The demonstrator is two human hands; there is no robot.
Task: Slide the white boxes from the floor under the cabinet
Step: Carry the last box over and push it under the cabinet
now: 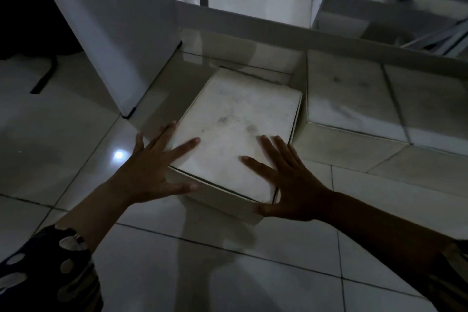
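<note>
White box point(235, 132), a smudged flat cardboard rectangle on glossy floor tiles point(253, 273), lies beneath the left hand point(152, 167) and right hand point(291, 180), both spread flat.

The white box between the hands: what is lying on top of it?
Only fingers: left hand at the near-left corner of the white box, right hand at the near-right. The lid shows dark smudges. Its inside is hidden.

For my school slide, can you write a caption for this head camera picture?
Two open hands, left hand and right hand, press on a dusty white cardboard box beside the white cabinet.
</note>
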